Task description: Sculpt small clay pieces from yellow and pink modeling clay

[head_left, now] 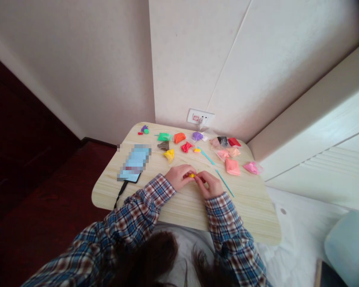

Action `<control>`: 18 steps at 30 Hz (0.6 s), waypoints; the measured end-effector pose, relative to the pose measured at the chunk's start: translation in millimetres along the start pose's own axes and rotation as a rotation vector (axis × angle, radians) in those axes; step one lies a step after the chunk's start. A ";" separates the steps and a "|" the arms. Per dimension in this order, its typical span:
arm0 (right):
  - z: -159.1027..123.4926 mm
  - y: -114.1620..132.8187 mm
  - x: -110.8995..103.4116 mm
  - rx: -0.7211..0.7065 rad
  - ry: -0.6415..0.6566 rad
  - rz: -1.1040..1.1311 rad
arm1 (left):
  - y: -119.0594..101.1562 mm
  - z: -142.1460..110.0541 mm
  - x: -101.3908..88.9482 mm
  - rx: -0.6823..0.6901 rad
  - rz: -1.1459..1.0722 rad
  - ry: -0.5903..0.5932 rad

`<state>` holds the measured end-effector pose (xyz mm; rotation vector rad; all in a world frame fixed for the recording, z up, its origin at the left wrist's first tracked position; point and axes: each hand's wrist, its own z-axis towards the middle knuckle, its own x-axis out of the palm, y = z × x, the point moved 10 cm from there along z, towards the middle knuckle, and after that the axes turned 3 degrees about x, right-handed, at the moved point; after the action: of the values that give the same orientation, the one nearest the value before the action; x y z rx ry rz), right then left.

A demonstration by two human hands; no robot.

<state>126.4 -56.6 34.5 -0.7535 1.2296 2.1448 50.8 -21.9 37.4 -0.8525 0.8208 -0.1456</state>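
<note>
Both my hands meet at the middle of a small light wooden table (251, 207). My left hand (178, 176) is closed, pinching a small yellow piece of clay (192, 175) at its fingertips. My right hand (210, 184) is closed against the same piece, and a bit of red clay shows by its fingers. Both sleeves are plaid. A thin teal tool (224, 183) lies just right of my right hand.
Small bags of coloured clay lie across the back of the table: green (164, 136), orange (179, 138), purple (197, 136), red (186, 147), yellow (169, 154), pink (232, 166). A phone (134, 163) on a cable lies at the left. A wall socket (200, 117) sits behind.
</note>
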 end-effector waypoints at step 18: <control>-1.4 8.9 -7.0 0.073 -0.062 0.139 | -14.7 -4.4 -4.5 0.056 0.146 -0.041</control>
<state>125.3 -63.0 43.9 -0.5812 1.3551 2.2024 47.5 -32.5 49.0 -0.7380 0.8340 -0.0219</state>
